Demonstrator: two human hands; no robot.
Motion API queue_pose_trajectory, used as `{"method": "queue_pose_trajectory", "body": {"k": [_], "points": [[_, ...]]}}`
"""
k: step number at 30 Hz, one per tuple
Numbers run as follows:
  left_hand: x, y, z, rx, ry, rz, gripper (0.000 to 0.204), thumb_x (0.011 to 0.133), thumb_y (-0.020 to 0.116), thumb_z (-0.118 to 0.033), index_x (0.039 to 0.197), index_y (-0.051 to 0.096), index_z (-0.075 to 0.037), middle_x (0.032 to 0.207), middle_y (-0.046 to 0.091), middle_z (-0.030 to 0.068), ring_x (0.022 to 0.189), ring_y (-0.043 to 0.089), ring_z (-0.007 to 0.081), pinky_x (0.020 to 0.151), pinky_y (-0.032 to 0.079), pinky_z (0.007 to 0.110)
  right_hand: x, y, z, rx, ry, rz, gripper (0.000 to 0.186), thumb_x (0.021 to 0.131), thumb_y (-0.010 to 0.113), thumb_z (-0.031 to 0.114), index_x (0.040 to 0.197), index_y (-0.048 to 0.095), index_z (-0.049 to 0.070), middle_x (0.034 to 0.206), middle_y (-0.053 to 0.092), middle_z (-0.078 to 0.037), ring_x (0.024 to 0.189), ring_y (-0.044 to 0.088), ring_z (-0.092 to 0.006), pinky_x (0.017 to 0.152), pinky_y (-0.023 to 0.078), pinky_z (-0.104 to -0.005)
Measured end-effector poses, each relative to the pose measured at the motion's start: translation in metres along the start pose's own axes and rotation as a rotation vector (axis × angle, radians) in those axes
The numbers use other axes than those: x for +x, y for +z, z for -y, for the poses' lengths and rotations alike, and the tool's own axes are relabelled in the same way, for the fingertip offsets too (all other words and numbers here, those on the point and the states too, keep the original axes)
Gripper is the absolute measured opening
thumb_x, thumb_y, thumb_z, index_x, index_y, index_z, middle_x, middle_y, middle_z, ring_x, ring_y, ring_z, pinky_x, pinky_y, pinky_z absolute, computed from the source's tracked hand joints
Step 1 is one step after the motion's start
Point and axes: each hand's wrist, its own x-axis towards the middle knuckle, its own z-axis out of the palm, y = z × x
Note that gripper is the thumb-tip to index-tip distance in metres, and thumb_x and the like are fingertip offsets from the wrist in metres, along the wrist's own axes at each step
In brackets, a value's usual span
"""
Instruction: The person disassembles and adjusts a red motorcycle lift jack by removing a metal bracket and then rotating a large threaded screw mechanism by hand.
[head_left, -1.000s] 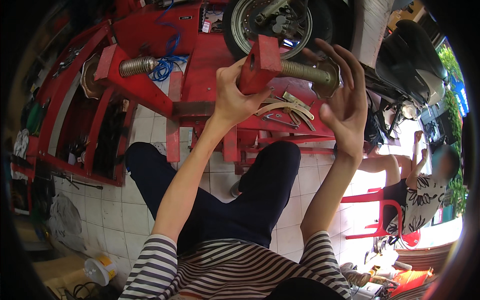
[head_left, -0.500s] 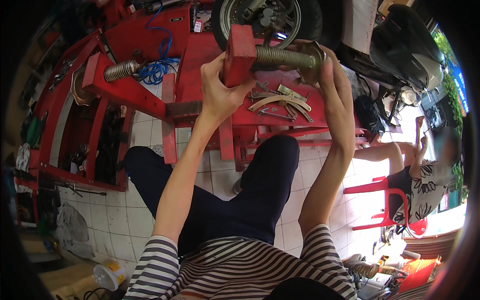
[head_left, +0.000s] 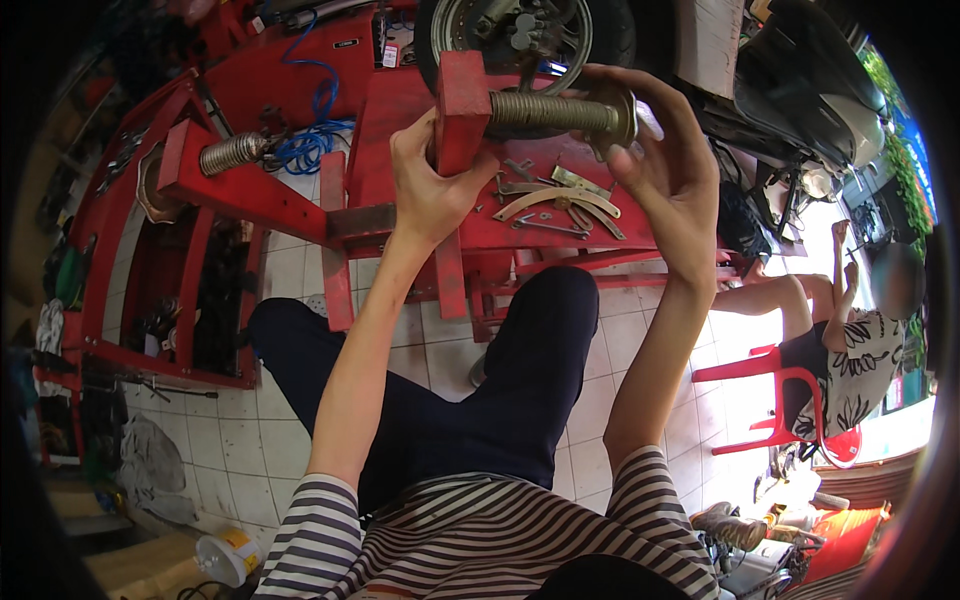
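Note:
My left hand (head_left: 437,185) grips a red metal block (head_left: 461,100) on the stand's arm. A long threaded bolt (head_left: 540,108) sticks out rightward from that block. Its wide round metal head (head_left: 622,118) has my right hand (head_left: 655,165) curved loosely round it, thumb at the lower side, some fingertips hidden behind. A second threaded bolt (head_left: 225,154) sits in another red block at the left. Below my hands, curved metal plates (head_left: 560,205) and a wrench (head_left: 555,229) lie on the red platform (head_left: 395,110).
A motorcycle wheel (head_left: 520,30) and dark bodywork (head_left: 800,90) stand above. A blue hose (head_left: 305,148) is coiled at the back, beside a red cart (head_left: 105,300). A person (head_left: 850,370) sits on a red chair (head_left: 815,400) at the right. A white bucket (head_left: 225,555) sits bottom left.
The bolt, block and wheel appear higher and farther left in the picture. My right hand closed round the bolt's head, then loosened slightly, its fingers arching higher.

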Motion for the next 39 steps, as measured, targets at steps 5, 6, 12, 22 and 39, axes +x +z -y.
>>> {"method": "queue_pose_trajectory", "body": {"k": [5, 6, 12, 22, 39], "points": [[-0.001, 0.002, -0.001, -0.003, -0.018, -0.011, 0.019, 0.068, 0.066, -0.004, 0.085, 0.061, 0.002, 0.059, 0.056, 0.0008, 0.055, 0.049, 0.0056, 0.053, 0.04, 0.024, -0.002, 0.017, 0.0, -0.003, -0.138, -0.064, 0.042, 0.096, 0.061, 0.014, 0.132, 0.048, -0.004, 0.14, 0.046, -0.015, 0.125, 0.052, -0.0251, 0.1, 0.048, -0.0379], [-0.001, 0.001, -0.002, 0.0, -0.009, -0.013, 0.019, 0.068, 0.066, -0.004, 0.085, 0.061, 0.002, 0.06, 0.057, 0.0012, 0.055, 0.05, 0.0058, 0.053, 0.04, 0.025, -0.001, 0.014, -0.003, 0.145, -0.043, -0.07, 0.043, 0.097, 0.06, 0.017, 0.133, 0.047, -0.002, 0.135, 0.049, -0.015, 0.122, 0.054, -0.0228, 0.099, 0.048, -0.0357], [-0.002, -0.002, 0.001, 0.027, 0.03, 0.015, 0.021, 0.068, 0.067, -0.004, 0.087, 0.062, 0.003, 0.061, 0.06, 0.0031, 0.056, 0.054, 0.0073, 0.055, 0.043, 0.025, -0.007, 0.004, 0.007, -0.101, 0.137, -0.017, 0.05, 0.097, 0.058, 0.01, 0.141, 0.037, 0.002, 0.13, 0.054, -0.014, 0.119, 0.056, -0.0193, 0.097, 0.049, -0.0318], [-0.002, -0.001, 0.005, 0.029, 0.057, -0.007, 0.023, 0.066, 0.068, -0.004, 0.088, 0.063, 0.002, 0.063, 0.062, 0.0043, 0.056, 0.058, 0.0108, 0.055, 0.044, 0.026, -0.002, 0.002, 0.012, -0.041, 0.23, -0.051, 0.056, 0.09, 0.064, 0.003, 0.14, 0.039, -0.001, 0.136, 0.049, -0.017, 0.125, 0.053, -0.0272, 0.104, 0.044, -0.0376], [-0.002, -0.003, -0.001, 0.093, 0.06, 0.03, 0.028, 0.066, 0.068, -0.003, 0.093, 0.065, 0.001, 0.06, 0.059, 0.0039, 0.052, 0.055, 0.0086, 0.052, 0.042, 0.025, 0.001, 0.005, 0.006, -0.146, 0.024, 0.031, 0.059, 0.085, 0.069, -0.005, 0.136, 0.04, -0.001, 0.129, 0.05, -0.013, 0.113, 0.056, -0.0188, 0.087, 0.052, -0.0345]]}}
